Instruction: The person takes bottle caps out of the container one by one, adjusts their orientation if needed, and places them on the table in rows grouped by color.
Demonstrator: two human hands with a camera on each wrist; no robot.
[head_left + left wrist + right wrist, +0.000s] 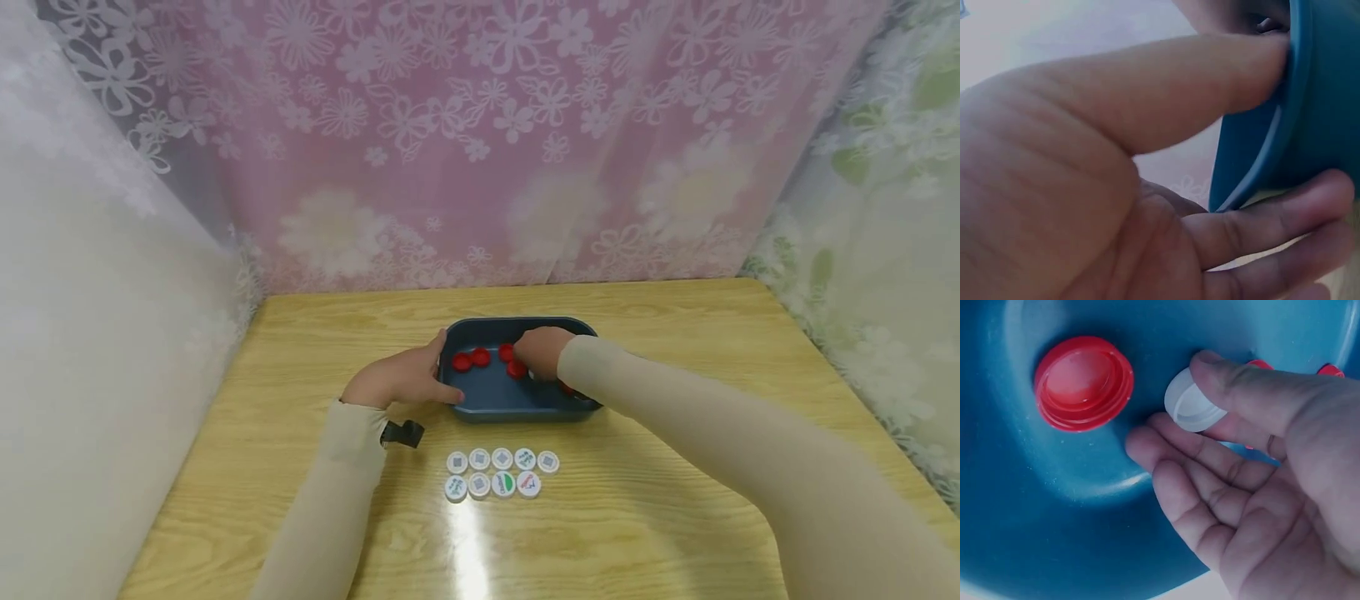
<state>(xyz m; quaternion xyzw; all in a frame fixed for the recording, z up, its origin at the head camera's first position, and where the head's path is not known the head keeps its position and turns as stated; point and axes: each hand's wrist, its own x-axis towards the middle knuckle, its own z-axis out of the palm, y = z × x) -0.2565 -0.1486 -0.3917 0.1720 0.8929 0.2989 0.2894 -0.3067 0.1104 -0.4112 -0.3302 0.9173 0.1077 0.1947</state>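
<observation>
A dark blue tray (491, 412) holds several red bottle caps (481, 357). At its left end my left hand (401, 379) grips the tray, thumb by the near side and fingers by the far corner. The left wrist view has the thumb (1210, 78) against the rim. Inside the tray's right half, my right hand (546, 350) pinches a white bottle cap (1188, 403) between thumb and index finger. Beside it, in the right wrist view, a red bottle cap (1084, 384) lies hollow side up. The right hand and sleeve hide part of the tray in the head view.
In front of the tray, several white bottle caps (502, 459) with printed tops lie in two rows on the wooden table (300, 350). A pink flowered curtain (465, 167) hangs behind the table, with pale cloth (90, 292) at the sides.
</observation>
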